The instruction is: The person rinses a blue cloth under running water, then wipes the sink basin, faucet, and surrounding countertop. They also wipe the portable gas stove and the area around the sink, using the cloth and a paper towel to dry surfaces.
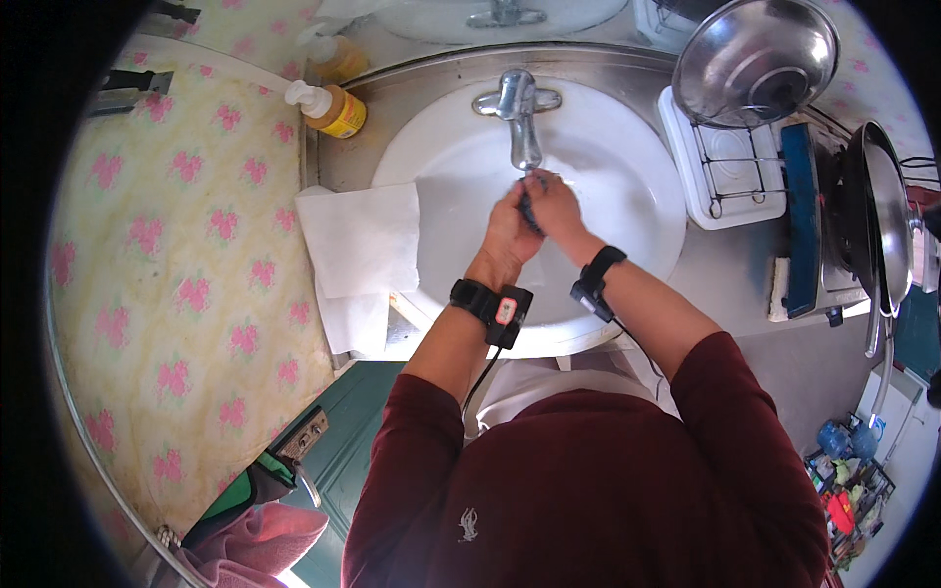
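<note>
My left hand (506,226) and my right hand (556,207) meet over the white oval washbasin (647,173). Between them is a small dark object (528,212), mostly covered by my fingers, so its kind is unclear. Left palm and fingers cup it from the left and below, while the right hand wraps over it from the right. Both hands are directly beneath the spout of the chrome faucet (520,110), and the right fingertips almost reach the spout. Each wrist wears a black strap with a small cabled device.
White paper sheets (360,242) drape over the basin's left rim. A pump bottle (334,109) stands at the back left corner. To the right are a white tray (676,140) with a wire rack, a steel bowl (757,62), a gas stove (801,220) and a pan (875,213).
</note>
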The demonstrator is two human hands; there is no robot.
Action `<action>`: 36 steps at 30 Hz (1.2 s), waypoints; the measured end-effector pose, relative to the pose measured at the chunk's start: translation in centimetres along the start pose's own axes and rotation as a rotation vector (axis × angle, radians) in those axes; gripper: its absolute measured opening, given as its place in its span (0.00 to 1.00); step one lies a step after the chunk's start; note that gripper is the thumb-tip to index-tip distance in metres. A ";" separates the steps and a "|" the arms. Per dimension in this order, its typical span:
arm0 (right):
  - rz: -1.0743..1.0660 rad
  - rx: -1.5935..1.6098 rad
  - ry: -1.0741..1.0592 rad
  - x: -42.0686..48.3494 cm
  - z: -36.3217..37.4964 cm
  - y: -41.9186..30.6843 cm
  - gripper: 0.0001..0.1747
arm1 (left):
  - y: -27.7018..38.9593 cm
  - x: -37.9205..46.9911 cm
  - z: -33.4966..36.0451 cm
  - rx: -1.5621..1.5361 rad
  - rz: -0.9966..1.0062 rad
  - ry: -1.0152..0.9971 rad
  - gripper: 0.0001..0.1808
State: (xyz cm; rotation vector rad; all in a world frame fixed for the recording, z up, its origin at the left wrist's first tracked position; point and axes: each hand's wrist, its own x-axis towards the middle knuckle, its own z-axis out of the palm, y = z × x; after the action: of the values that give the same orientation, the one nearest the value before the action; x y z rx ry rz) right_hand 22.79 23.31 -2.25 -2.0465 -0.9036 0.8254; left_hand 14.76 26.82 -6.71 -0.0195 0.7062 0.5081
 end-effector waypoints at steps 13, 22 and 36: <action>-0.131 -0.065 -0.037 0.1 0.8 1.0 0.23 | 1.1 -0.7 0.9 -0.051 -0.069 0.005 0.28; -0.113 0.019 -0.049 0.4 0.3 1.2 0.24 | 0.4 -2.6 2.5 0.131 -0.185 -0.070 0.22; 0.007 0.300 -0.439 0.7 -1.7 0.4 0.28 | 2.2 -0.8 1.7 0.315 -0.098 0.014 0.25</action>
State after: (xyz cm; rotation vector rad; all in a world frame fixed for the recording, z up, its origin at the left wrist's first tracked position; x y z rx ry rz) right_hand 24.65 22.98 -1.87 -1.6364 -0.9354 1.3596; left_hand 14.27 28.75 -4.53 0.2361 0.7883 0.2991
